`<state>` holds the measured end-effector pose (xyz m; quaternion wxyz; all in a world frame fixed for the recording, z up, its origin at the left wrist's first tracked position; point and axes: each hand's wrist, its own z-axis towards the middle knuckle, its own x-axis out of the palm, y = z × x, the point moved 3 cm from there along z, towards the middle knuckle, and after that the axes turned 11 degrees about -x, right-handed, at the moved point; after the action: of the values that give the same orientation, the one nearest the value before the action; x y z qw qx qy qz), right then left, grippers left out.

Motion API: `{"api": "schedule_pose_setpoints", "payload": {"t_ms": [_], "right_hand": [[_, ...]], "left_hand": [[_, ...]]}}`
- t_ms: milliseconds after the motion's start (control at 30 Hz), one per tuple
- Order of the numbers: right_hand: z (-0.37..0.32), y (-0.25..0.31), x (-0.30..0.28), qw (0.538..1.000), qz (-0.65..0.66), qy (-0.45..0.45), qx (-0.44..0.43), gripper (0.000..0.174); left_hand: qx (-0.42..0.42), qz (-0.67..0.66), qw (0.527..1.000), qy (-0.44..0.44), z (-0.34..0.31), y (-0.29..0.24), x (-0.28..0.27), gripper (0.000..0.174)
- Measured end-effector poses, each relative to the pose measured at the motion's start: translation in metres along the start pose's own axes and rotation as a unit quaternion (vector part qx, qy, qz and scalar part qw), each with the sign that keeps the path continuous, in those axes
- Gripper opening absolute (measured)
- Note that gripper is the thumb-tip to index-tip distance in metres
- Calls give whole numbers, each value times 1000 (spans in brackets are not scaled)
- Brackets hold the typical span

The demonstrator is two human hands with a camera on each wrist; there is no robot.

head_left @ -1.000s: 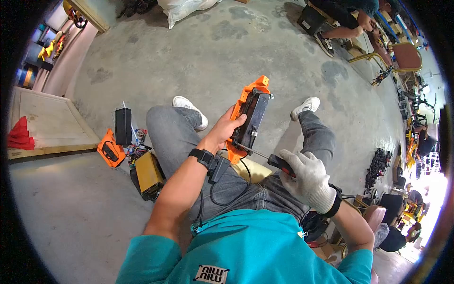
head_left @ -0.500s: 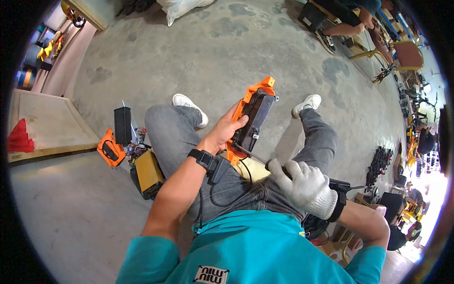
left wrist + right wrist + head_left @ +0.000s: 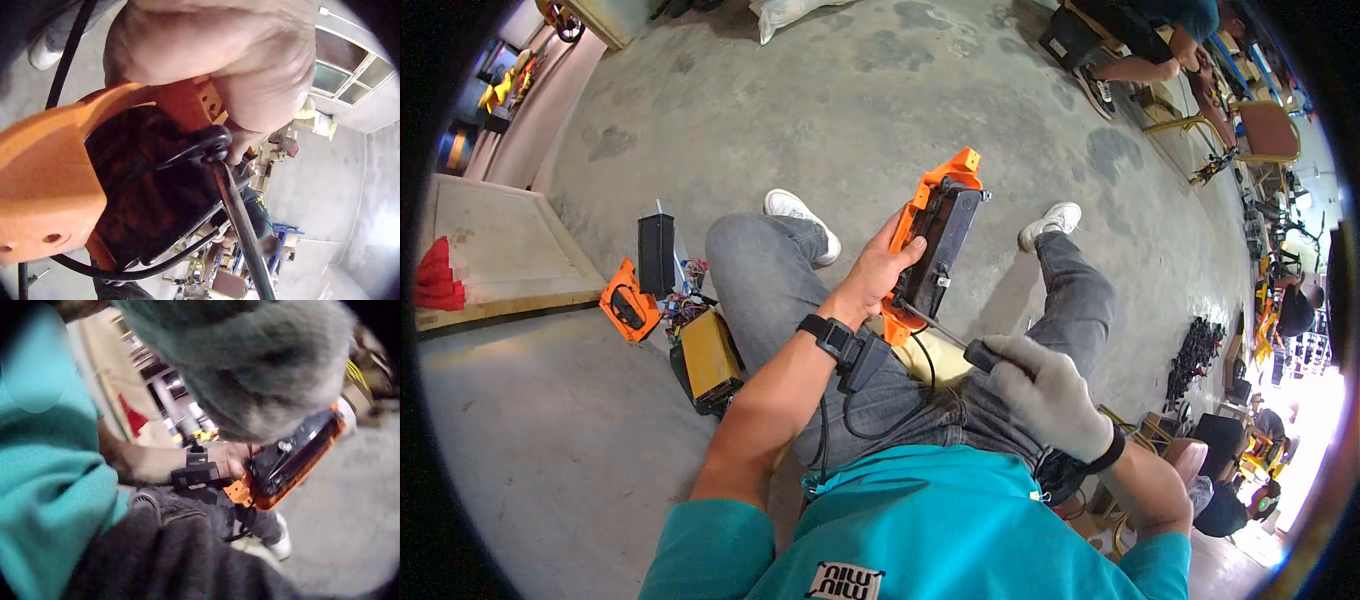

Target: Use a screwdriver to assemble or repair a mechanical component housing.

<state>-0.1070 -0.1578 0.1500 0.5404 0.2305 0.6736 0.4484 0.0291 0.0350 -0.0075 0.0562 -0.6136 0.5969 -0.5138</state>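
My bare left hand (image 3: 880, 275) grips an orange housing (image 3: 908, 215) with a black part (image 3: 940, 240) set in it, held tilted above my lap. My gloved right hand (image 3: 1048, 392) holds a screwdriver by its black handle (image 3: 980, 354). The metal shaft (image 3: 240, 219) reaches the lower end of the black part; in the left wrist view its tip meets a small black loop (image 3: 212, 142) where a cable is. A black cable (image 3: 930, 375) hangs from the housing. In the right wrist view the glove (image 3: 250, 369) hides the screwdriver.
On the floor to the left lie another orange housing (image 3: 630, 300), a black box (image 3: 656, 252), a gold box (image 3: 711, 355) and tangled wires. A wooden panel (image 3: 510, 240) is at far left. Black parts (image 3: 1195, 360) are piled at right. Another person (image 3: 1145, 60) sits at upper right.
My right hand moved back over my lap, then slightly forward again, its grip on the handle shifting. The screwdriver tip stays at the housing's lower end, and my left hand keeps its hold.
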Motion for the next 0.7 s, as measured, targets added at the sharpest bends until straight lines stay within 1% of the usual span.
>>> {"api": "schedule_pose_setpoints", "payload": {"t_ms": [33,67,100,133,167,233,267,300,333,367,400,433,467,500,533,567,600,633,700], "right_hand": [[2,4,-6,1000,-1,-1,1,43],[1,0,-11,951,227,-2,212,43],[-2,4,-9,808,433,-2,400,43],[-3,5,-10,811,423,-10,403,49],[-6,0,-8,812,424,-10,402,49],[-11,-14,-2,784,474,-14,401,48],[-13,-15,-4,785,475,-18,398,48],[-14,-16,-8,848,372,16,377,41],[-15,-16,-10,896,262,52,353,35],[-17,-16,-10,897,261,50,353,35],[-14,-15,-13,960,120,50,248,40],[-12,-11,-16,989,-24,49,136,46],[-7,-2,-18,995,-100,20,-7,51],[-7,0,-18,995,-100,20,-8,51],[-6,6,-17,975,-212,49,-40,51],[-5,13,-14,942,-319,77,-71,51],[-5,18,-11,925,-352,115,-82,50],[-5,17,-9,925,-352,115,-81,50],[-9,15,-1,903,-389,142,-112,53]], "left_hand": [[7,3,1000,-7,-1,0,1,56],[7,3,1000,-6,-3,0,3,56],[7,3,1000,2,-3,-2,4,58],[7,3,1000,10,-3,-3,4,60],[8,5,1000,9,-3,-4,4,60],[17,30,999,7,2,1,2,65],[12,39,999,14,4,3,2,66],[13,42,999,19,6,4,1,66],[6,43,999,10,7,6,0,66],[1,43,999,0,9,9,-2,66],[3,43,999,1,9,7,-1,66],[-1,47,999,-6,8,6,-1,66],[-5,50,999,-13,7,5,-1,66],[-5,49,999,-14,7,4,-1,66],[-6,42,999,-15,6,4,-1,64],[-8,34,999,-16,5,3,-2,63],[-9,35,999,-16,5,5,-3,63],[0,35,999,-14,7,5,-3,62],[5,34,999,-9,7,7,-2,61]]}}
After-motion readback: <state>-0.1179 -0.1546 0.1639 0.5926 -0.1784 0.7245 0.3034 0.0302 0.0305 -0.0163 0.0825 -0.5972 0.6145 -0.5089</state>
